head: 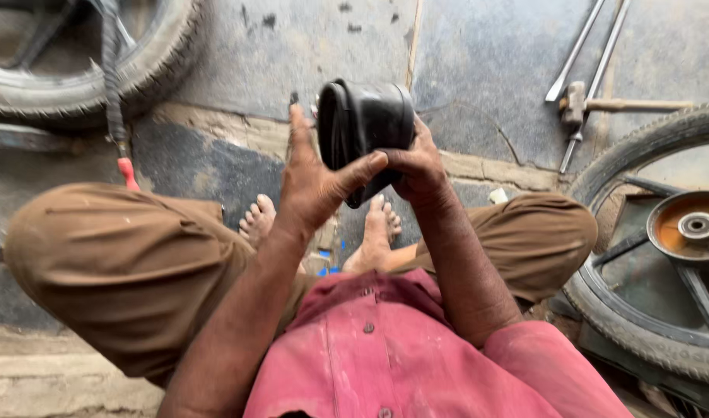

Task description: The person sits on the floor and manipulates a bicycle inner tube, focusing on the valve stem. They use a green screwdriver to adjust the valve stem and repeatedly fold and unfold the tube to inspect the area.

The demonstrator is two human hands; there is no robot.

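A folded black rubber inner tube (363, 128) is held up in front of me, above my bare feet. My left hand (314, 179) presses flat against its left side, thumb hooked over the lower edge. Gripping the right side from behind is my right hand (418, 165), with its fingers curled around the rubber. I squat on a stained concrete floor (478, 54) in brown trousers and a pink shirt.
A motorcycle wheel with tyre (654, 232) lies at the right. Another tyre (83, 62) lies at the top left, with an air hose and red-tipped tool (127, 172) beside it. A hammer (594, 104) and long metal tyre levers (594, 62) lie at the top right.
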